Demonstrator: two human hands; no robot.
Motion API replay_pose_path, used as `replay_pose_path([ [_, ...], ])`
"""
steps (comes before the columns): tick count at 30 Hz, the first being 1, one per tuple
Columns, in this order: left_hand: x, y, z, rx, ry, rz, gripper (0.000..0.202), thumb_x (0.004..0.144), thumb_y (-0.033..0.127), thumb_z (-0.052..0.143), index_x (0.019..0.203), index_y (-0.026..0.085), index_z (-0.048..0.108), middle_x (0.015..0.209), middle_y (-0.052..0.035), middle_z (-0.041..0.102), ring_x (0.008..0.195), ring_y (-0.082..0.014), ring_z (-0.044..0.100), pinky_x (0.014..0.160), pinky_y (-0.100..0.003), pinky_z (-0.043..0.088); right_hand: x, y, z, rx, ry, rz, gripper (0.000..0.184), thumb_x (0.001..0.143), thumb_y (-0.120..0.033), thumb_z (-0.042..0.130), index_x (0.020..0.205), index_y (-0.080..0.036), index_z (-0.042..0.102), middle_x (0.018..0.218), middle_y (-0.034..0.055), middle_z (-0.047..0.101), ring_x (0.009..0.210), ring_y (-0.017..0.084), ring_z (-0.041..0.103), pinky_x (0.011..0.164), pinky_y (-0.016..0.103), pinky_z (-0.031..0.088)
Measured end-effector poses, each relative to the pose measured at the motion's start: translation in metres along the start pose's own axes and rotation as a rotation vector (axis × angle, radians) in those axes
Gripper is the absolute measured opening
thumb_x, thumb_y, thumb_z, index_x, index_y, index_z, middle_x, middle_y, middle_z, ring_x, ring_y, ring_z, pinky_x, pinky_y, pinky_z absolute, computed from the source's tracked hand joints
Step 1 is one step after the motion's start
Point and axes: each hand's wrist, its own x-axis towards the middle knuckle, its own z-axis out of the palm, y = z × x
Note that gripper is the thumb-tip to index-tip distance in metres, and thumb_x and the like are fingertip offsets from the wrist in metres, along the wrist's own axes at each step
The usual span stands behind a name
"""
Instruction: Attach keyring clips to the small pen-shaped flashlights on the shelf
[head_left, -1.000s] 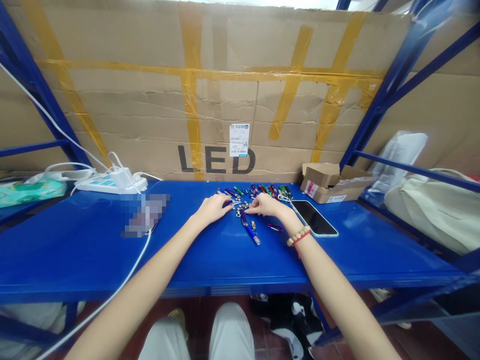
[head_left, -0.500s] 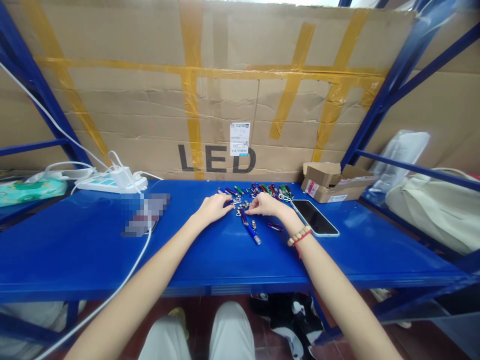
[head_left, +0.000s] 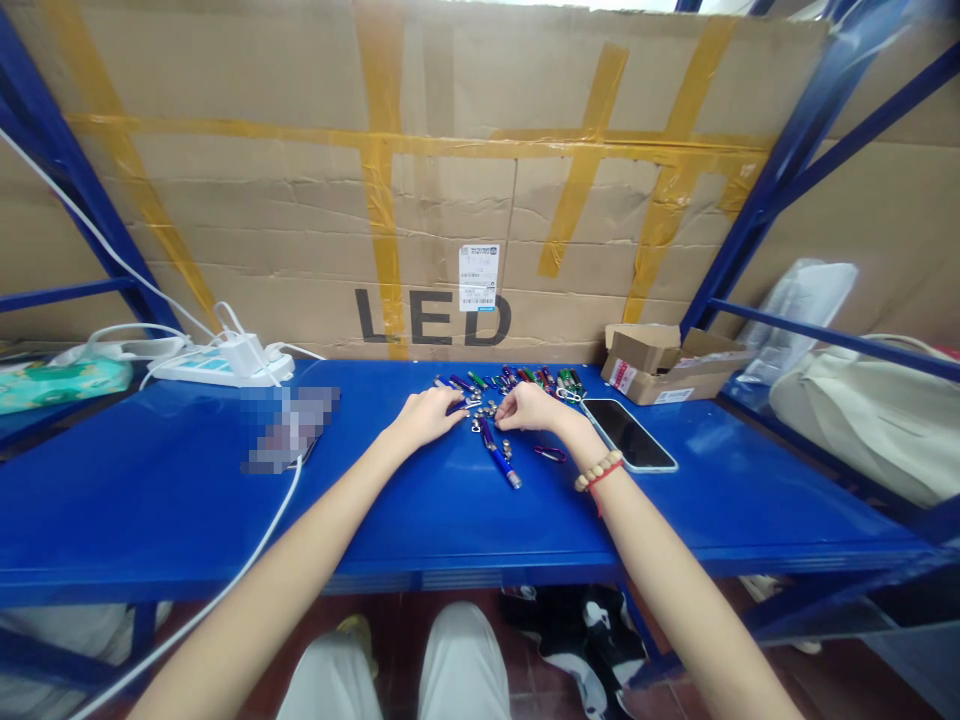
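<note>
A heap of several small coloured keychain flashlights [head_left: 525, 380] lies at the back of the blue shelf [head_left: 450, 510], with small silver parts [head_left: 486, 412] scattered in front. My left hand [head_left: 427, 415] rests curled on the shelf, fingertips at a purple piece beside the silver parts. My right hand [head_left: 529, 407] hovers just above the silver parts, fingers pinched together; what they hold is too small to name. A blue flashlight [head_left: 504, 466] and a purple clip [head_left: 551, 454] lie nearer me. A bead bracelet [head_left: 598, 470] is on my right wrist.
A phone [head_left: 628, 434] lies face up right of my hand, an open cardboard box [head_left: 660, 365] behind it. A white power strip [head_left: 221, 365] with cables sits at the left; a cable [head_left: 247, 555] runs off the front edge. Bags lie at the right.
My right hand has lifted slightly from the silver parts and drawn its fingers into a pinch. The left hand has stayed put.
</note>
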Motion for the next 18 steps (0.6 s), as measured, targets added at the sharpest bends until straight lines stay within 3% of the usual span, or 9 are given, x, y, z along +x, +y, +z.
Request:
replay_pose_path([
  [18, -0.001, 0.001, -0.001, -0.011, -0.003, 0.002, 0.025, 0.082, 0.039, 0.042, 0.091, 0.023, 0.059, 0.096, -0.0023, 0.064, 0.088, -0.0204, 0.058, 0.065, -0.025, 0.042, 0.004, 0.008, 0.003, -0.026, 0.079, -0.06, 0.019, 0.058, -0.013, 0.063, 0.075, -0.011, 0.071, 0.069, 0.0059, 0.07, 0.066, 0.015, 0.064, 0.062, 0.019, 0.048],
])
